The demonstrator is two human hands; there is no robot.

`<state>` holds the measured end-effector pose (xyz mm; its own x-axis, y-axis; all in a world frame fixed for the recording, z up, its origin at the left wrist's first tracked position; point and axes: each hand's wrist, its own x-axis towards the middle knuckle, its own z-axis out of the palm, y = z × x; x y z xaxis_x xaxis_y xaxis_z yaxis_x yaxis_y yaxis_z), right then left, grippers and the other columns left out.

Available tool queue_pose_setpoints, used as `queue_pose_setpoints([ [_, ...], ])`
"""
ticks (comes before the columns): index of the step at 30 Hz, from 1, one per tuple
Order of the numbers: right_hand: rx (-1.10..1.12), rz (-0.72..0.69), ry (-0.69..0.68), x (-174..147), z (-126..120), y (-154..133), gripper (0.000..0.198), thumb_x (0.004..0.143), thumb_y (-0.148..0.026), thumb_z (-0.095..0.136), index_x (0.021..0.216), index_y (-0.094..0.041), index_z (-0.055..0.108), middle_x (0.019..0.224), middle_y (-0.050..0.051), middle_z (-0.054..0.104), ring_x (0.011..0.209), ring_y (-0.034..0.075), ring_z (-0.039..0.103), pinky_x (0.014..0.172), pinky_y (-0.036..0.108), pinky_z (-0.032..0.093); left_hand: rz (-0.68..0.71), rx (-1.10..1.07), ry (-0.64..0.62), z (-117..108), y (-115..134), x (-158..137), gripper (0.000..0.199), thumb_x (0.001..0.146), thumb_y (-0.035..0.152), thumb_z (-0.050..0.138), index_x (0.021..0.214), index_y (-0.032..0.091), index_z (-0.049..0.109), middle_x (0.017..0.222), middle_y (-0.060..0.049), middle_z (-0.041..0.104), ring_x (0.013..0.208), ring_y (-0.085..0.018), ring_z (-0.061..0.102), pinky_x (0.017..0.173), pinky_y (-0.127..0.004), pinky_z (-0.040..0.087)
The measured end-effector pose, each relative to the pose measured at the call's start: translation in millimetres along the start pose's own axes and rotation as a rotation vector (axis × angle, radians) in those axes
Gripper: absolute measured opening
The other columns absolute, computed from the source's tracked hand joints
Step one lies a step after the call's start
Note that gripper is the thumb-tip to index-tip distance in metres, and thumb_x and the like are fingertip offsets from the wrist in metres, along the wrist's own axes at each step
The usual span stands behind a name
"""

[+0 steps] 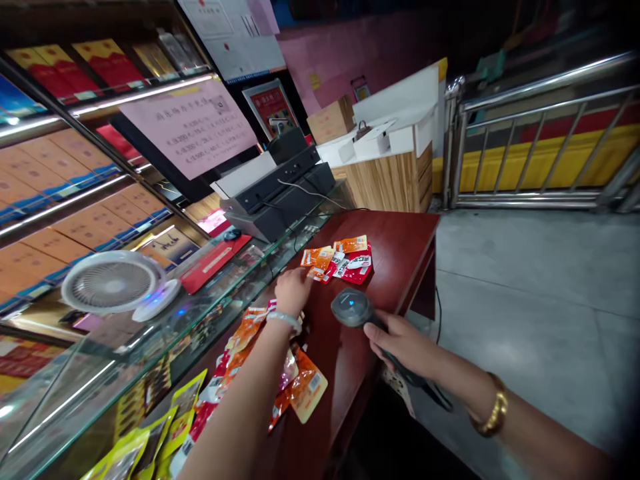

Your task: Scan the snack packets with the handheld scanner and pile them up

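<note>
My right hand (397, 340) is wrapped round the handle of a dark barcode scanner (353, 308), which shows a small blue light and is held above the red-brown table (350, 373). My left hand (293, 291) reaches forward with curled fingers, its fingertips at the edge of an orange snack packet (316, 273) beside the far pile. That pile also has a red packet (359, 265) and another orange packet (353, 244). Under and beside my left forearm lie several more packets, among them an orange one (309, 387) and yellow packets (173, 433) at the near left.
A glass display counter (165, 360) runs along the left, bearing a white fan (113, 283) and a red folder (213, 263). Dark checkout equipment (280, 193) stands behind. Boxes fill the shelves (75, 160). A metal railing (530, 147) is at the right.
</note>
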<state>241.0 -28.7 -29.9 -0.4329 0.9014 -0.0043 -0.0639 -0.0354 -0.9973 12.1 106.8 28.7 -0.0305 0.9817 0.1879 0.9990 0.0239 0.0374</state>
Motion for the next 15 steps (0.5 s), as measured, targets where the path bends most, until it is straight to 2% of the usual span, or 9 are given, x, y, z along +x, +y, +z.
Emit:
queue_pose_setpoints([
  [3, -0.016, -0.002, 0.002, 8.4, -2.7, -5.5, 0.043, 0.091, -0.063, 0.047, 0.096, -0.020, 0.050, 0.056, -0.009, 0.051, 0.035, 0.007, 0.048, 0.037, 0.018, 0.041, -0.161, 0.079, -0.119, 22.3, 16.3, 34.3, 0.058, 0.086, 0.061, 0.047, 0.116, 0.015, 0.065, 0.127, -0.020, 0.060, 0.121, -0.035, 0.053, 0.096, -0.043, 0.042],
  [7, 0.009, -0.003, 0.006, 12.5, -7.7, -5.8, 0.043, 0.091, -0.063, 0.047, 0.096, -0.021, 0.049, 0.055, -0.009, 0.050, 0.035, 0.007, 0.048, 0.038, 0.019, 0.042, -0.247, 0.057, -0.174, 33.0, 17.2, 52.3, 0.073, 0.071, 0.066, 0.064, 0.119, 0.011, 0.058, 0.131, -0.024, 0.055, 0.124, -0.039, 0.050, 0.094, -0.043, 0.043],
  [10, 0.024, -0.011, 0.021, 12.8, -12.6, -2.6, 0.043, 0.090, -0.064, 0.047, 0.096, -0.021, 0.049, 0.056, -0.009, 0.051, 0.036, 0.008, 0.049, 0.038, 0.020, 0.042, -0.242, -0.096, -0.203, 31.1, 7.4, 46.7, 0.068, 0.069, 0.056, 0.072, 0.117, 0.013, 0.052, 0.122, -0.021, 0.062, 0.112, -0.031, 0.060, 0.085, -0.034, 0.045],
  [12, 0.029, -0.019, 0.041, 14.5, -16.0, -3.6, 0.045, 0.090, -0.065, 0.046, 0.095, -0.020, 0.048, 0.057, -0.009, 0.051, 0.036, 0.008, 0.049, 0.038, 0.020, 0.041, -0.187, -0.192, -0.165, 26.8, 0.1, 35.6, 0.058, 0.073, 0.048, 0.073, 0.115, 0.016, 0.050, 0.112, -0.015, 0.067, 0.101, -0.025, 0.065, 0.078, -0.029, 0.045],
  [15, 0.066, -0.022, 0.081, 22.2, -19.9, -13.5, 0.047, 0.088, -0.067, 0.046, 0.092, -0.020, 0.047, 0.056, -0.009, 0.051, 0.035, 0.007, 0.047, 0.038, 0.020, 0.041, -0.106, -0.245, -0.080, 16.3, -7.2, 12.1, 0.047, 0.076, 0.043, 0.071, 0.111, 0.019, 0.050, 0.101, -0.009, 0.068, 0.090, -0.022, 0.066, 0.073, -0.028, 0.044],
])
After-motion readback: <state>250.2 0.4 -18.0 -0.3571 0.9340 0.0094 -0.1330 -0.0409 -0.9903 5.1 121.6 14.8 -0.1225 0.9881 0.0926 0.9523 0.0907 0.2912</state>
